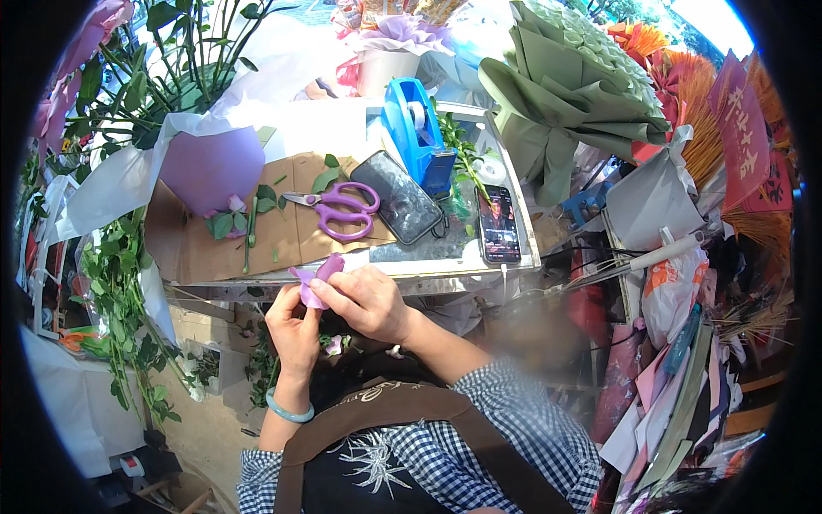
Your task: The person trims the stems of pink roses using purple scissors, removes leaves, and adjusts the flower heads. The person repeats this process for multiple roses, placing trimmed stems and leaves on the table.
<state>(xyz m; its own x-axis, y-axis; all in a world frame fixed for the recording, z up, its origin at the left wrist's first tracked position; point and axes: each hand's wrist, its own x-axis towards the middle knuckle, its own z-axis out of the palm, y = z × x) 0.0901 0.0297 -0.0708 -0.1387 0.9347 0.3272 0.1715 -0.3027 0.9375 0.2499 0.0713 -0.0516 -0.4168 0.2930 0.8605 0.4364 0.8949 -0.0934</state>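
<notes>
Just in front of the table's near edge, my left hand holds a purple flower with several spread petals. My right hand pinches one of its petals, fingertips close to the left hand's. The flower's base is hidden by my fingers. Beyond them, purple-handled scissors lie with blades slightly apart on brown kraft paper. Left of the scissors are a cut green stem and a pale purple rose with leaves.
A dark phone, a lit phone on a cable and a blue tape dispenser occupy the table. Purple wrapping paper stands left. A green-wrapped bouquet leans at back right. Leafy stems hang left.
</notes>
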